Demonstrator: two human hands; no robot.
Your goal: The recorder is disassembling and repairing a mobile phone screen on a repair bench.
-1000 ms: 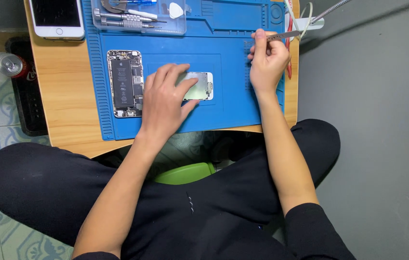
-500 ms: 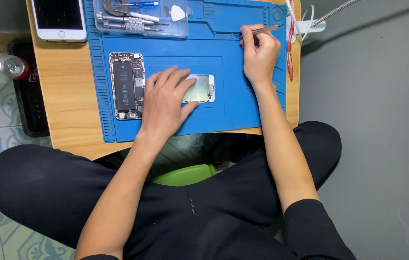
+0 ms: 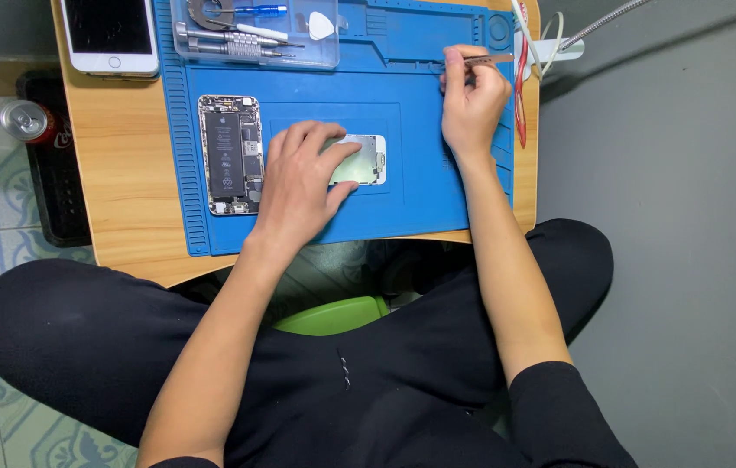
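My left hand [image 3: 303, 182] lies flat, fingers spread, on a detached phone screen panel [image 3: 366, 161] in the middle of the blue repair mat [image 3: 420, 139]. Left of it rests an opened phone body [image 3: 229, 154] with its battery and boards showing. My right hand [image 3: 472, 100] is at the mat's upper right, pinching metal tweezers [image 3: 487, 60] whose tips point left over the mat's small tray slots.
A clear plastic box [image 3: 255, 33] with screwdrivers and a pick sits at the mat's top. A white phone [image 3: 110, 36] lies at the wooden table's [image 3: 129, 173] top left. A drink can [image 3: 28, 121] stands on the floor left. A red cable [image 3: 521, 87] runs along the right edge.
My right hand has carried the tweezers leftward and slightly up along the mat's top right. My left hand has stayed on the screen panel.
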